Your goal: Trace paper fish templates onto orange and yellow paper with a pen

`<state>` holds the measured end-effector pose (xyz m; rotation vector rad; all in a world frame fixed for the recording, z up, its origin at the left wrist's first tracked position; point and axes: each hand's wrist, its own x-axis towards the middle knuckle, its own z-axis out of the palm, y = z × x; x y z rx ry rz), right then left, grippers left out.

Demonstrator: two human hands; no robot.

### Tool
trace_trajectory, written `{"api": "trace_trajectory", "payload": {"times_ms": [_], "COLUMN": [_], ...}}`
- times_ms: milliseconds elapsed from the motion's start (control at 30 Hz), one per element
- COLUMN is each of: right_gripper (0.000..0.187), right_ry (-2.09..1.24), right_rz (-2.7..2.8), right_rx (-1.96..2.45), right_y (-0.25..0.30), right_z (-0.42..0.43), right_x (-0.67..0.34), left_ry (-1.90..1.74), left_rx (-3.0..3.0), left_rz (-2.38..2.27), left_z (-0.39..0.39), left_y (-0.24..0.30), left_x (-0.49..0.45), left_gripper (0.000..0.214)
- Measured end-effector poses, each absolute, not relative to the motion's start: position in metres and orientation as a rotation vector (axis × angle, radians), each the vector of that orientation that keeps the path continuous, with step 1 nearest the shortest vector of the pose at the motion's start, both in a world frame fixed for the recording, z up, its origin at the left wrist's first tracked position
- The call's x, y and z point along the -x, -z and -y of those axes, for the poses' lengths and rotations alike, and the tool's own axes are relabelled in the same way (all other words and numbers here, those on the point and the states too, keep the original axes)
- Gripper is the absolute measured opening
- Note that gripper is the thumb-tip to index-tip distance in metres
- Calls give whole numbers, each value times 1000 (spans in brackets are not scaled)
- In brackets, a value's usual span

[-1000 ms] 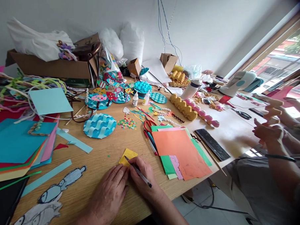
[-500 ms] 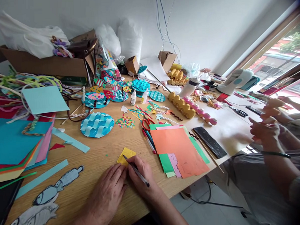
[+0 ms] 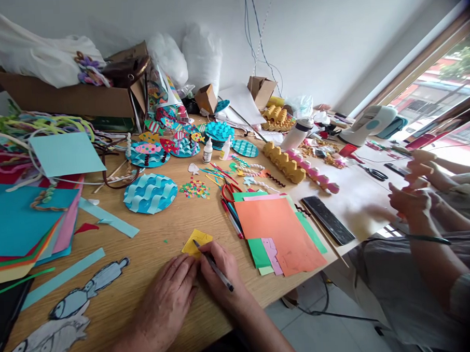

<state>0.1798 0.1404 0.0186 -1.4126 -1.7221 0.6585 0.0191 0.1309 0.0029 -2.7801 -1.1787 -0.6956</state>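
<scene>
My right hand grips a pen whose tip meets a small piece of yellow paper. Beside it, my left hand lies palm down with its fingers extended, fingertips at the paper's lower edge. Part of the yellow paper is covered by the hands. On the wooden table to the left lie paper fish drawings and light blue paper strips. A stack of sheets with an orange sheet on top is to the right of my right hand.
Red-handled scissors, markers and glue bottles stand or lie further back. A blue wavy paper disc rests near confetti. At the right, a co-worker's hands are over the white table area.
The view has shifted very slightly. My hands stay almost in place, with the pen still at the yellow paper; the co-worker's hands have moved a little.
</scene>
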Motion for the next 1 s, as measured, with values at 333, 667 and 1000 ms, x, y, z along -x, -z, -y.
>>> {"api": "trace_trajectory", "payload": {"times_ms": [333,667,1000], "right_gripper": [13,13,14], "right_ry": [-646,-591,-600], "right_rz": [1729,1667,1707], "right_rx": [1444,1431,1433], "right_y": [-20,-21,-19], "right_z": [-141,-142,-143], "right_x": [-181,-182,-180], "left_ry": [691,681,527], "left_rx": [2795,2749,2705], "left_rz": [1186,1207,1157], "left_z": [-132,-143,-158], "left_y": [-4,-11,4], "left_x": [-18,-12,-13], "left_gripper": [36,34,42]}}
